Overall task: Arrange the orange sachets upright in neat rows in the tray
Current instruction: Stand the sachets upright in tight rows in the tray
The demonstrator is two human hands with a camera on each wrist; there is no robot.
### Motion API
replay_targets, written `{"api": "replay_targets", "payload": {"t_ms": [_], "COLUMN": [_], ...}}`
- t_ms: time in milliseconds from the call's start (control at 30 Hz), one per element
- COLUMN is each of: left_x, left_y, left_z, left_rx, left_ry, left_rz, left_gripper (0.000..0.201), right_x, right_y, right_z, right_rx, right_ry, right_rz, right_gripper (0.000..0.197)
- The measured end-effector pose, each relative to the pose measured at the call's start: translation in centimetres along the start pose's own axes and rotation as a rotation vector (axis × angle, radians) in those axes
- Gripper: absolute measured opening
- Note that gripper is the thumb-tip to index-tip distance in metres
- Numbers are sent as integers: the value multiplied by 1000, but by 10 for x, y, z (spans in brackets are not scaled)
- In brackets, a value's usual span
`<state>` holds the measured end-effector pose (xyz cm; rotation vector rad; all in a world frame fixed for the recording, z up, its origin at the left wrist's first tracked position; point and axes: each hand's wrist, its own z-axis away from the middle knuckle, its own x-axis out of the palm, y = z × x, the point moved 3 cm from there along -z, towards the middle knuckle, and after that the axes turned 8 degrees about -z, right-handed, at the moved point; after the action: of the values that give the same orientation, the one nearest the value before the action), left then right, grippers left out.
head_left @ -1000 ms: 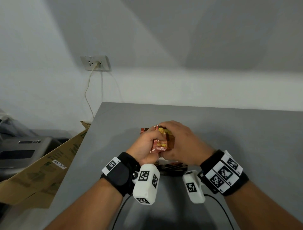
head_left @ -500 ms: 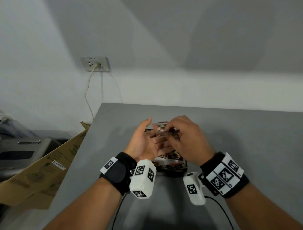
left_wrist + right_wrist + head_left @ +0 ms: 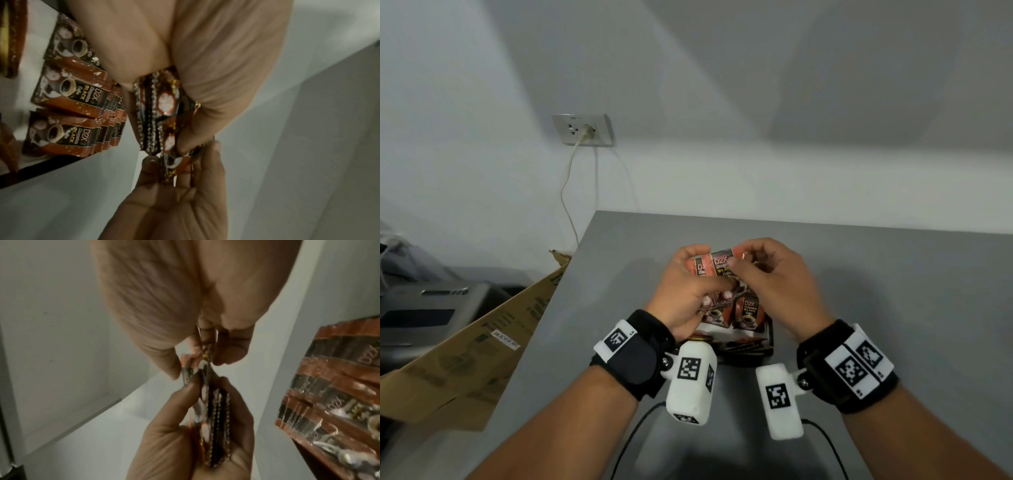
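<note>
My left hand (image 3: 688, 294) grips a small stack of orange coffee sachets (image 3: 710, 269) above the dark tray (image 3: 768, 337). The stack's foil edges (image 3: 152, 113) show between my left fingers in the left wrist view. My right hand (image 3: 763, 274) pinches the corner of one sachet (image 3: 206, 353) at the top of that stack. More orange sachets (image 3: 748, 313) stand upright in rows inside the tray, seen closer in the left wrist view (image 3: 68, 87). The tray's far side is hidden behind my hands.
The tray sits on a grey table (image 3: 893, 281) against a white wall. A flattened cardboard box (image 3: 465, 359) leans at the table's left edge. A wall socket (image 3: 583, 130) with a cable is at the back left. Black cables (image 3: 640, 431) run near my forearms.
A second ago both hands clasped the stack together. The left palm then opened under it, and now it grips the stack upright while the right hand pinches one sachet.
</note>
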<state>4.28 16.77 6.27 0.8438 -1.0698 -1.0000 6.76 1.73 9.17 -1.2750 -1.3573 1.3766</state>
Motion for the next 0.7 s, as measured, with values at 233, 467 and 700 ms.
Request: {"api": "replay_targets", "payload": {"t_ms": [233, 467, 700], "left_x": [0, -6, -7], "left_y": [0, -2, -3], "left_z": [4, 3, 3], "left_rx": [-98, -39, -26], "left_ry": [-38, -24, 16], "left_rz": [89, -45, -53], "left_gripper": [45, 53, 48], "right_x": [-6, -8, 5], "right_y": [10, 12, 22], "right_z": [-3, -3, 1], "right_rx": [125, 323, 411], "right_ry": [49, -63, -74], "right_rz": [-99, -395, -435], "right_gripper": [5, 15, 19]}}
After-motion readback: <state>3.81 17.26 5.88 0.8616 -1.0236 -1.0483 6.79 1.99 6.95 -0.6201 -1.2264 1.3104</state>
